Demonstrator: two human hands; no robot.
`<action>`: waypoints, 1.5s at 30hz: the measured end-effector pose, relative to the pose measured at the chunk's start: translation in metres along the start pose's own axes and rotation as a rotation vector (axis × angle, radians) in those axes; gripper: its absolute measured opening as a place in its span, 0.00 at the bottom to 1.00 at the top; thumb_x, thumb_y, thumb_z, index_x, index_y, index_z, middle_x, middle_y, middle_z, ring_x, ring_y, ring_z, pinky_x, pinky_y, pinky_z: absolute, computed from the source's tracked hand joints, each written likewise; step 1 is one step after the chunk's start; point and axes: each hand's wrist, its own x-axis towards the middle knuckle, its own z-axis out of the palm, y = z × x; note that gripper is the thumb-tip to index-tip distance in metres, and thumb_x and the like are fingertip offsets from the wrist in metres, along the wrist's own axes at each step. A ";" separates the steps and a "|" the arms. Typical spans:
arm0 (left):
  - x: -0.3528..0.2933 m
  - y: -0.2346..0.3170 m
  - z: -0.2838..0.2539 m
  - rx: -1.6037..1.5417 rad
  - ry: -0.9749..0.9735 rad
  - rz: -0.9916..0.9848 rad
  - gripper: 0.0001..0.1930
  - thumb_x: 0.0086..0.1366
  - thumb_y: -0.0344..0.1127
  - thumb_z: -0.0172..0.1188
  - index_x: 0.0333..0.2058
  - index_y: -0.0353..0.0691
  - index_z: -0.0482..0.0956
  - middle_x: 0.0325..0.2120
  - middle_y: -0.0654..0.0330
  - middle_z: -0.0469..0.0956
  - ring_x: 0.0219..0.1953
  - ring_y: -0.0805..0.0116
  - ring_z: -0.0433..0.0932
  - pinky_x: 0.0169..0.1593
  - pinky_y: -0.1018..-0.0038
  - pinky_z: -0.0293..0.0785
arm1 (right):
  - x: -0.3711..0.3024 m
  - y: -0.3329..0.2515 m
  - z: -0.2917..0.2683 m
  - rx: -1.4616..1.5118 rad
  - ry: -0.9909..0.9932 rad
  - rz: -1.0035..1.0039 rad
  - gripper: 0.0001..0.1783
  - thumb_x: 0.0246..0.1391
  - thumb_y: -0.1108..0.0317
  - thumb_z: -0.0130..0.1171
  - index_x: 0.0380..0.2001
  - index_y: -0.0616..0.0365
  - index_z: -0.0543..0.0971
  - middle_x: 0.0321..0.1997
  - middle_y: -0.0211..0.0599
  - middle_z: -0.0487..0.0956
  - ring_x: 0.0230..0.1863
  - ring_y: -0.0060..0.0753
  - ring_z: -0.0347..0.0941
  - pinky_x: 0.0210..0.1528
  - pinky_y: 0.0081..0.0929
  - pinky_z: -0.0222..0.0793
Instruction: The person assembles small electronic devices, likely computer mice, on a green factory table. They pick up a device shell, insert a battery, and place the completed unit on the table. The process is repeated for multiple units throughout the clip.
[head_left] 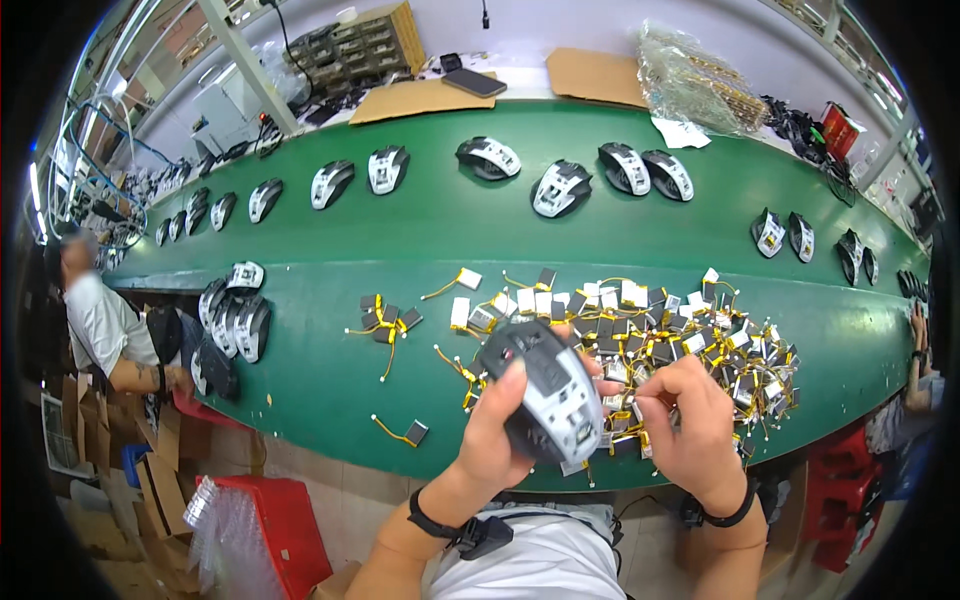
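My left hand (pixel 490 432) grips a black and light-grey computer mouse (pixel 562 398), tilted up above the near edge of the green bench. Its top shell has openings that show inner parts. Just to the right, my right hand (pixel 698 430) is closed in a pinch, thumb against the curled index finger. Whatever sits between those fingertips is too small to make out. Behind and beneath both hands spreads a heap of small battery packs (pixel 606 328), silver and dark, with yellow tape and thin wires. A separate battery (pixel 416 432) lies left of my left hand.
Several similar mice (pixel 562 188) stand in a spaced row along the raised far strip (pixel 420 225). More mice (pixel 240 325) cluster at the bench's left end. Cardboard sheets (pixel 425 98) lie at the back. One person (pixel 110 320) is at the left, another (pixel 915 370) at the right.
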 end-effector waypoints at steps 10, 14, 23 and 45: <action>0.009 -0.004 -0.006 -0.103 -0.007 -0.043 0.31 0.71 0.58 0.36 0.61 0.38 0.58 0.45 0.47 0.73 0.41 0.51 0.80 0.46 0.60 0.79 | 0.013 -0.024 -0.002 -0.197 -0.202 -0.361 0.13 0.37 0.77 0.64 0.31 0.62 0.77 0.24 0.32 0.67 0.21 0.31 0.65 0.20 0.27 0.61; 0.010 -0.005 -0.012 -0.048 0.023 -0.061 0.30 0.71 0.57 0.37 0.60 0.39 0.59 0.43 0.48 0.75 0.42 0.52 0.80 0.46 0.59 0.79 | 0.011 -0.022 0.004 -0.353 -0.191 -0.508 0.15 0.33 0.76 0.60 0.31 0.64 0.77 0.23 0.31 0.66 0.21 0.26 0.63 0.20 0.24 0.59; 0.007 -0.007 -0.016 -0.032 0.079 -0.013 0.27 0.71 0.55 0.40 0.56 0.39 0.65 0.42 0.47 0.76 0.39 0.53 0.81 0.41 0.60 0.81 | 0.017 -0.028 0.003 -0.215 -0.325 -0.447 0.15 0.34 0.77 0.60 0.31 0.67 0.78 0.25 0.33 0.67 0.22 0.28 0.67 0.22 0.26 0.64; -0.006 0.002 -0.014 -0.010 0.137 0.048 0.28 0.70 0.56 0.40 0.54 0.37 0.67 0.45 0.48 0.75 0.38 0.55 0.81 0.38 0.60 0.83 | 0.011 -0.037 0.016 -0.162 -0.334 -0.460 0.12 0.37 0.82 0.61 0.31 0.68 0.78 0.23 0.33 0.66 0.20 0.28 0.66 0.19 0.26 0.63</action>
